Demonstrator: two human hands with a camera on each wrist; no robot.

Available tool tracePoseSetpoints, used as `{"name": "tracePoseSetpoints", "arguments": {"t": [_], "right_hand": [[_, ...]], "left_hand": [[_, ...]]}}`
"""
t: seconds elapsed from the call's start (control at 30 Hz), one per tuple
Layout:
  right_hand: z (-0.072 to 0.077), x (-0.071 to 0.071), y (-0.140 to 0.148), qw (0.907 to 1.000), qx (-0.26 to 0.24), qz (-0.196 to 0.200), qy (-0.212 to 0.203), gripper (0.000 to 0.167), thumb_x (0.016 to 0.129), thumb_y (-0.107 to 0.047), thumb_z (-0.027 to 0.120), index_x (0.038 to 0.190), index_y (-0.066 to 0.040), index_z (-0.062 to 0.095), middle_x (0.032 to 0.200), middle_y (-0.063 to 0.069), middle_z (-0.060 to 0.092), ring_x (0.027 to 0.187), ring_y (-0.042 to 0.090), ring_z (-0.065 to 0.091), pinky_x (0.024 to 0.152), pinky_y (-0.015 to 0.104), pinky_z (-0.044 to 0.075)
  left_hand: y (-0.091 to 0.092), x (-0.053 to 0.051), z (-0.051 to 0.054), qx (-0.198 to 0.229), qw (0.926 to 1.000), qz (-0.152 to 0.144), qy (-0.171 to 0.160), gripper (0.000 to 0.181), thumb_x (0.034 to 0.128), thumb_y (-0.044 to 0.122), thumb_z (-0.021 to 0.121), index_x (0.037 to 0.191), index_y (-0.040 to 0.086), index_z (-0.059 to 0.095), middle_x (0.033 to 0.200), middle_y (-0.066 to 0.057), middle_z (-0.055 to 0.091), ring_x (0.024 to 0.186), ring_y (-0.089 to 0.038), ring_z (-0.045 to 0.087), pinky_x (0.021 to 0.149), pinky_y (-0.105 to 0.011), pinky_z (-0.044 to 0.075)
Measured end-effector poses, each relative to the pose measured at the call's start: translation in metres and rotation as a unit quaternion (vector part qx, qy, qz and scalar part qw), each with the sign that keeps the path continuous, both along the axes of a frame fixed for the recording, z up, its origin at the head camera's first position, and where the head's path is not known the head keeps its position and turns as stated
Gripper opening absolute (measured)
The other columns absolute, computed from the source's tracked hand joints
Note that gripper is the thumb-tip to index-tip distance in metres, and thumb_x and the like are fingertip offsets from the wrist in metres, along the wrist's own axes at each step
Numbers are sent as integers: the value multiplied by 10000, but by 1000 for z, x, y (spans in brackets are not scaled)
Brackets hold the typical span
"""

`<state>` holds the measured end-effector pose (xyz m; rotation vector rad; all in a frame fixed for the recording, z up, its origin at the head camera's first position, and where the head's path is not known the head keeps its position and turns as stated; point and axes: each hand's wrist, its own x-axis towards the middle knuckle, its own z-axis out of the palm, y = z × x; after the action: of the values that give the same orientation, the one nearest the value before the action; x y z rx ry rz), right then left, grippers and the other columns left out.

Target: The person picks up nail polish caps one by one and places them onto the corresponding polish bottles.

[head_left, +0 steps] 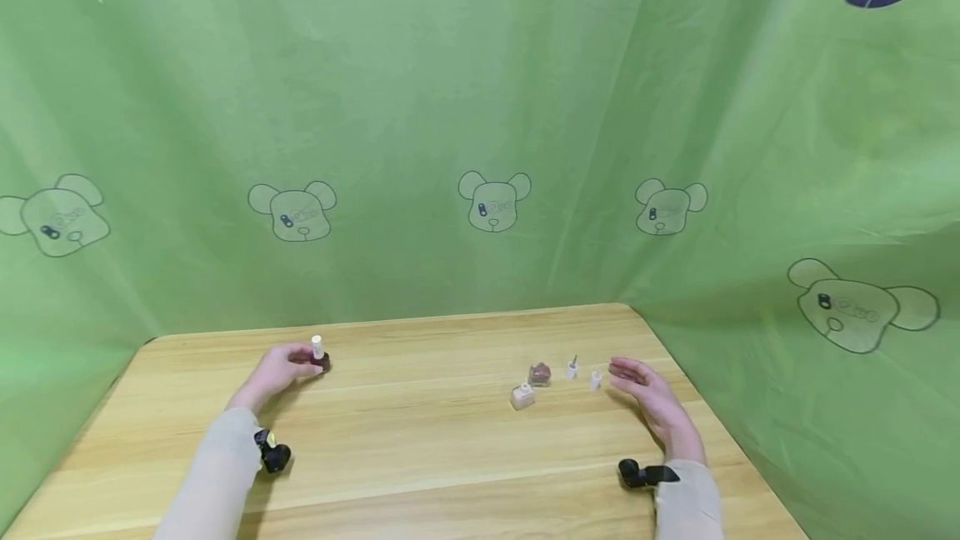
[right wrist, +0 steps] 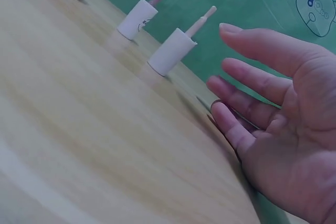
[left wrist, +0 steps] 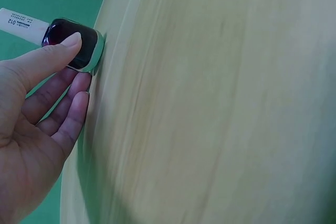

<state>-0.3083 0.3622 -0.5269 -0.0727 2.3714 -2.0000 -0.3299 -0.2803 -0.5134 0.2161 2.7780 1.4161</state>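
Observation:
At the table's far left, my left hand (head_left: 279, 368) holds a dark nail polish bottle (left wrist: 88, 51) between thumb and fingers. Its white cap (left wrist: 22, 25) is on, and the bottle stands on the wood. My right hand (head_left: 654, 398) rests by the right side with fingers loosely bent and nothing in them. Just left of those fingers, a white cap with a pale brush (right wrist: 172, 52) stands brush up. Beside it is another white cap with a pink glittery brush (right wrist: 138, 20). Further left are an uncapped pink glitter bottle (head_left: 539, 375) and an uncapped pale bottle (head_left: 522, 397).
The wooden table (head_left: 420, 440) has rounded far corners. Behind and to the right hangs a green curtain (head_left: 405, 107) with bear-head prints, close against the table's edges. A black wrist camera sits on each sleeve.

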Motion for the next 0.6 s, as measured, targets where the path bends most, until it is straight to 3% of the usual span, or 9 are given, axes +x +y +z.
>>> {"name": "tracePoseSetpoints", "arguments": {"t": [0.1, 0.2, 0.43, 0.6], "right_hand": [[2, 1, -2, 9996, 271, 12, 14, 634, 937, -158, 637, 1436, 97, 340, 1468, 286, 411, 1084, -93, 532, 911, 45, 417], [3, 1, -5, 9991, 423, 45, 12, 628, 932, -170, 646, 1430, 88, 364, 1479, 315, 378, 1070, -103, 523, 906, 43, 412], [5, 1, -10, 9953, 942, 21, -238, 647, 906, -242, 686, 1421, 38, 414, 1463, 252, 444, 1037, -59, 517, 899, 88, 408], [5, -1, -13, 9921, 1211, -93, -305, 631, 882, -255, 714, 1398, 10, 465, 1398, 220, 518, 1009, -17, 544, 897, 135, 425]], "left_hand": [[-2, -1, -1, -45, 10000, -9, 39, 383, 824, 110, 748, 1145, -68, 639, 1131, -246, 681, 1037, -343, 649, 1005, -547, 457], [-4, -1, -1, -85, 9999, -24, 92, 373, 826, 106, 745, 1137, -73, 643, 1119, -245, 686, 1020, -327, 656, 998, -545, 461], [-4, 1, 0, 11, 10000, 11, -24, 398, 824, 114, 755, 1154, -75, 638, 1120, -241, 687, 992, -269, 663, 979, -496, 488], [-3, 3, -1, 147, 9999, -3, -29, 494, 832, 133, 754, 1234, -95, 579, 1180, -271, 654, 1036, -308, 658, 967, -440, 518]]}}
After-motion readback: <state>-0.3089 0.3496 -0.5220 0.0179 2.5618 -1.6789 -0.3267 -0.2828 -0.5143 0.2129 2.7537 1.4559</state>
